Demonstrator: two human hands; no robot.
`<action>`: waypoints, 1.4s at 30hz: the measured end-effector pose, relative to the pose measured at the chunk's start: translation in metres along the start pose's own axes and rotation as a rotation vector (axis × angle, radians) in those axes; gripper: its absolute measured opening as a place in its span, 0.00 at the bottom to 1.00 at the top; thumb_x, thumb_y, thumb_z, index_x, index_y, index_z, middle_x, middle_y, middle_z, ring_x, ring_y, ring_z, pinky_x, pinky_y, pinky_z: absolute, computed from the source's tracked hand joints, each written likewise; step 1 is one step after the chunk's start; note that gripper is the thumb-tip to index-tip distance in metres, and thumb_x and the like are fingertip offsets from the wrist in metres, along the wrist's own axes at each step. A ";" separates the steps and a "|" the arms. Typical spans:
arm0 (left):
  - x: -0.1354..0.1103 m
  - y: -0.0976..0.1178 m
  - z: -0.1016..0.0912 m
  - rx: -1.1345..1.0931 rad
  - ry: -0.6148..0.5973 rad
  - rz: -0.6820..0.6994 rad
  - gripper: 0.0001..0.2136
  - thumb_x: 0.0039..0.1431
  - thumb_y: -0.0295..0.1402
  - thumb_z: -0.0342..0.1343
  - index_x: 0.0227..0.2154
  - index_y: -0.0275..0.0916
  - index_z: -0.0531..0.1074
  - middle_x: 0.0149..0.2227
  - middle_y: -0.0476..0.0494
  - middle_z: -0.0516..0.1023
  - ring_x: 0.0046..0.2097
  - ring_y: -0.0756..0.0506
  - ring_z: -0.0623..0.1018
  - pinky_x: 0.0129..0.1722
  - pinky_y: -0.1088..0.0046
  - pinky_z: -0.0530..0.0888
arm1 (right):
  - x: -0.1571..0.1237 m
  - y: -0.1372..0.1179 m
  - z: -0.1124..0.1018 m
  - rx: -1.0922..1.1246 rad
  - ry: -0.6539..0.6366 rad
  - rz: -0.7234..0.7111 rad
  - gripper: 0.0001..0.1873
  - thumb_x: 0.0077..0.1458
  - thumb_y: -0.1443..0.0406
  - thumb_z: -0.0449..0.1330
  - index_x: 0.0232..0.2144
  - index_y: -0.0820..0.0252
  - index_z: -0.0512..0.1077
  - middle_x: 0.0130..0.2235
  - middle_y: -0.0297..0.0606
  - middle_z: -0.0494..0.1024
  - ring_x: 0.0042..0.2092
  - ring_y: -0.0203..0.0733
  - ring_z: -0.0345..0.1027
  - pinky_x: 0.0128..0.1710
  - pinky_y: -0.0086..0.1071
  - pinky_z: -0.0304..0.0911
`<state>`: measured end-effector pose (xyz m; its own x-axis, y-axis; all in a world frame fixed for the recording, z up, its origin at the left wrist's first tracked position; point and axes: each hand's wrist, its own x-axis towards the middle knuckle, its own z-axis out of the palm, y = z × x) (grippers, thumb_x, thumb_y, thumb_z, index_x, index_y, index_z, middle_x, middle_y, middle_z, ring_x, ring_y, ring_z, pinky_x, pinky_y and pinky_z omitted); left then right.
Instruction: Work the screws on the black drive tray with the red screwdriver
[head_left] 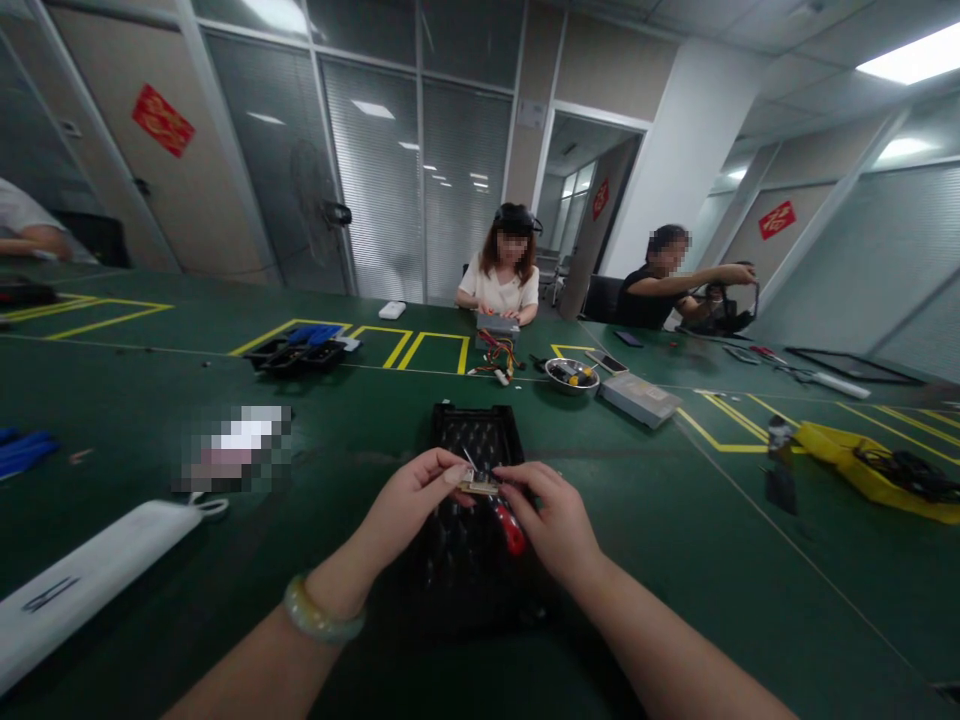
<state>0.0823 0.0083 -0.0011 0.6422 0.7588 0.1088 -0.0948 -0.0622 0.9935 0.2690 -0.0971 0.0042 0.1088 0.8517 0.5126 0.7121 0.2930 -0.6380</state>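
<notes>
Between the fingertips of both hands, over the table, is a small flat piece (pixel 480 487), pale and dark in parts; its kind is too small to make out. My left hand (pixel 420 495) pinches its left end, and a bangle circles that wrist. At the other end, my right hand (pixel 551 510) has thumb and fingers closed on it. Below them lies a black plastic tray (pixel 437 432) with a patterned floor. A red handle (pixel 510 528) shows beneath the piece, close to my right hand; the rest of that tool is mostly hidden. A thin light rod sticks up near my left fingertips.
A white long case (pixel 97 570) and a phone (pixel 240 445) lie to the left. Ahead are a metal bowl of small parts (pixel 571 388), a grey metal box (pixel 639 400) and black trays (pixel 300 352). Across the table a person (pixel 499 285) handles another box with wires.
</notes>
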 end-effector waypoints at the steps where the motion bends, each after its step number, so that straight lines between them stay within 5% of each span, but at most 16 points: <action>1: 0.000 -0.001 0.000 -0.003 0.006 0.002 0.11 0.62 0.40 0.57 0.39 0.37 0.72 0.36 0.47 0.79 0.35 0.48 0.80 0.42 0.70 0.74 | 0.000 -0.001 0.000 0.002 -0.009 -0.014 0.10 0.63 0.66 0.59 0.45 0.50 0.76 0.45 0.32 0.78 0.48 0.35 0.71 0.51 0.31 0.66; 8: 0.003 -0.005 -0.003 -0.018 -0.024 0.040 0.11 0.62 0.40 0.58 0.38 0.35 0.71 0.34 0.48 0.78 0.33 0.49 0.79 0.39 0.71 0.74 | -0.002 -0.003 0.001 -0.020 -0.035 -0.051 0.09 0.59 0.67 0.63 0.42 0.52 0.77 0.43 0.32 0.79 0.46 0.36 0.72 0.50 0.31 0.67; 13: 0.002 -0.005 -0.004 -0.012 -0.049 0.091 0.12 0.65 0.41 0.54 0.40 0.35 0.71 0.35 0.48 0.77 0.33 0.49 0.80 0.39 0.72 0.75 | -0.002 -0.001 0.000 -0.075 -0.041 0.006 0.18 0.59 0.65 0.63 0.52 0.54 0.72 0.45 0.36 0.78 0.42 0.38 0.72 0.45 0.34 0.68; 16: 0.001 -0.006 -0.004 0.007 -0.060 0.111 0.14 0.67 0.42 0.50 0.41 0.36 0.71 0.34 0.47 0.78 0.33 0.48 0.80 0.39 0.71 0.75 | -0.001 -0.002 0.000 -0.095 -0.078 0.014 0.14 0.60 0.64 0.62 0.49 0.54 0.74 0.45 0.36 0.77 0.42 0.39 0.71 0.45 0.34 0.68; 24: 0.017 -0.023 -0.021 0.105 0.304 0.183 0.16 0.69 0.43 0.45 0.43 0.36 0.72 0.32 0.44 0.79 0.33 0.49 0.79 0.36 0.72 0.75 | 0.001 -0.006 -0.002 -0.183 -0.135 -0.002 0.12 0.60 0.62 0.61 0.47 0.53 0.74 0.43 0.34 0.76 0.45 0.40 0.70 0.47 0.37 0.64; 30: 0.029 -0.038 -0.031 0.125 0.360 0.172 0.15 0.68 0.42 0.46 0.42 0.36 0.72 0.30 0.45 0.77 0.30 0.50 0.77 0.34 0.73 0.74 | -0.001 -0.012 -0.002 -0.244 -0.183 -0.008 0.11 0.59 0.62 0.63 0.44 0.53 0.74 0.42 0.33 0.77 0.44 0.43 0.69 0.48 0.40 0.62; 36: 0.019 -0.026 -0.022 0.174 0.243 0.196 0.12 0.66 0.40 0.51 0.41 0.37 0.74 0.30 0.47 0.77 0.32 0.51 0.76 0.35 0.75 0.73 | -0.007 -0.014 0.003 -0.174 -0.175 0.140 0.12 0.58 0.59 0.63 0.43 0.55 0.71 0.40 0.35 0.77 0.41 0.41 0.70 0.41 0.36 0.64; 40: 0.003 -0.011 -0.007 0.102 -0.157 0.209 0.13 0.62 0.42 0.57 0.40 0.36 0.73 0.37 0.43 0.78 0.38 0.49 0.78 0.41 0.71 0.74 | -0.007 -0.012 0.005 -0.049 -0.040 0.282 0.16 0.55 0.53 0.65 0.40 0.56 0.71 0.35 0.35 0.77 0.33 0.38 0.70 0.33 0.32 0.64; 42: -0.003 -0.007 0.000 0.098 -0.182 0.192 0.17 0.57 0.40 0.63 0.45 0.37 0.71 0.36 0.44 0.78 0.39 0.48 0.78 0.43 0.70 0.73 | -0.008 -0.010 0.006 -0.033 0.016 0.312 0.19 0.52 0.50 0.66 0.39 0.57 0.71 0.34 0.35 0.77 0.32 0.39 0.70 0.30 0.31 0.63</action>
<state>0.0813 0.0066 -0.0082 0.7461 0.5990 0.2908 -0.1600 -0.2626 0.9515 0.2567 -0.1040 0.0027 0.3370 0.8911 0.3040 0.6644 0.0037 -0.7474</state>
